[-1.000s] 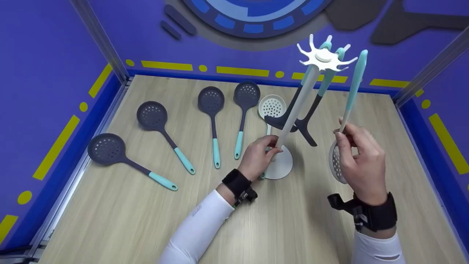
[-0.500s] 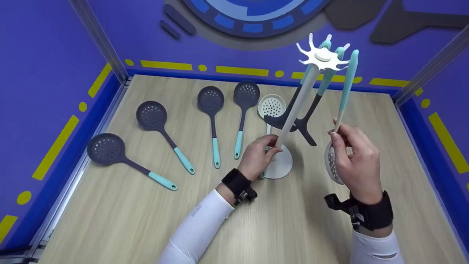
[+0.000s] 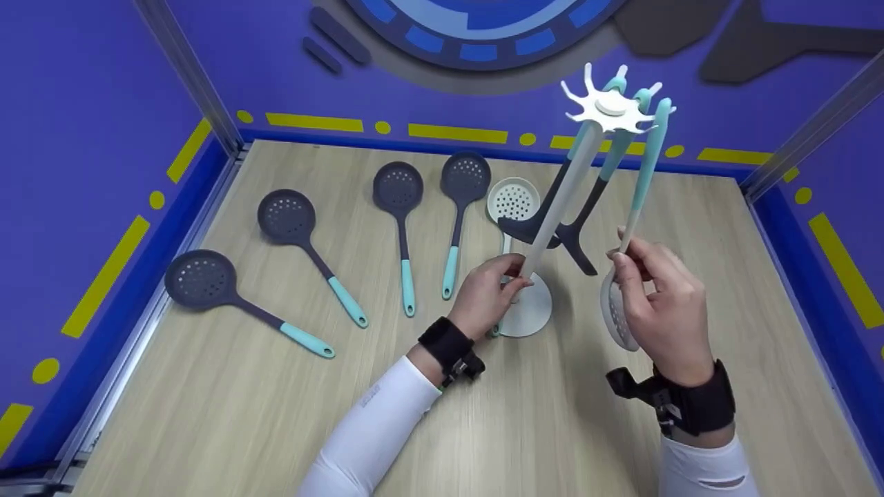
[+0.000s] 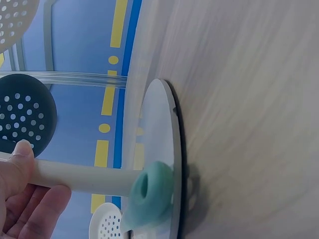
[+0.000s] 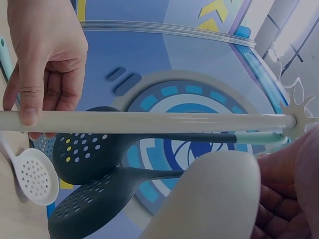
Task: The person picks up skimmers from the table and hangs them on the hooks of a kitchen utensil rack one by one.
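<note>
Mint at the handle [image 3: 647, 166] and off-white at the neck and head, the perforated skimmer [image 3: 613, 310] looks light and fairly stiff, probably moulded plastic or silicone over a firm core, so it should not break easily, though its smooth surface may let it twist in the fingers; the slim neck just below the handle seems a sound place to take hold, as it leaves the upper end free. It is held up over the right part of the bench [image 3: 518, 428], handle upward and head low, with the right hand [image 3: 666, 304] pinching that neck between thumb and fingers. The handle's tip is right at the hook crown [image 3: 611, 114] of the white stand [image 3: 563, 197]; whether a prong has passed through it I cannot tell. Well apart from the right hand, the left hand [image 3: 489, 293] grips the pole low down, above the round base [image 3: 532, 314]. Two dark hanging skimmers [image 3: 579, 250] are on the crown's far side, toward the bench's back edge. Another off-white skimmer [image 3: 513, 200] lies behind the pole, and four dark skimmers [image 3: 398, 188] spread from there to the bench's left edge
</note>
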The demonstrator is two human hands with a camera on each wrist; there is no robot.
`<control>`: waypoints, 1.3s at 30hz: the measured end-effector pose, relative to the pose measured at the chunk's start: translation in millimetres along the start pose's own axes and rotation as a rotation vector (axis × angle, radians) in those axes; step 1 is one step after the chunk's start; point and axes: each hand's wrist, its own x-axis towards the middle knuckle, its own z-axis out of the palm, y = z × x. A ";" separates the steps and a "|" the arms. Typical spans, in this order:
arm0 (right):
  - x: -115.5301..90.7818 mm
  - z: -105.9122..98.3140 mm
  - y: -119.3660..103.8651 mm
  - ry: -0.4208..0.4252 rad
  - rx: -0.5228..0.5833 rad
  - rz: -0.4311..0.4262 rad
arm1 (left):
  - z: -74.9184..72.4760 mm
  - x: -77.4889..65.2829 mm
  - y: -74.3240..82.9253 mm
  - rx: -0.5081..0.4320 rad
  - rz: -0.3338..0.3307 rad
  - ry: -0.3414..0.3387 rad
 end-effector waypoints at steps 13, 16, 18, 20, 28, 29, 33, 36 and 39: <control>-1.8 11.9 -4.0 -0.031 0.012 -0.029 | -0.1 0.6 -1.0 -0.017 0.008 0.005; -3.2 14.0 -6.0 -0.039 0.009 -0.026 | 0.6 0.5 -1.6 -0.012 0.019 0.012; -4.1 15.2 -7.3 -0.049 -0.006 -0.023 | 1.1 0.4 -1.8 -0.008 0.019 0.013; -5.0 16.6 -8.4 -0.064 -0.014 -0.022 | 1.4 0.3 -1.7 -0.005 0.019 0.013; -5.3 25.0 -7.1 -0.101 0.016 -0.014 | 1.0 -0.7 -1.2 0.015 0.021 0.015; -5.2 26.2 -6.5 -0.105 0.025 -0.006 | 1.0 -0.9 -1.2 0.016 0.022 0.016; -4.6 31.0 -4.0 -0.122 0.054 0.030 | 1.3 -0.7 -1.3 0.010 0.029 0.025; -4.6 34.8 -2.3 -0.126 0.071 0.047 | 1.7 -0.3 -1.2 -0.001 0.030 0.028; -4.8 38.1 -0.7 -0.119 0.077 0.046 | 2.0 -0.3 -0.8 -0.004 0.026 0.026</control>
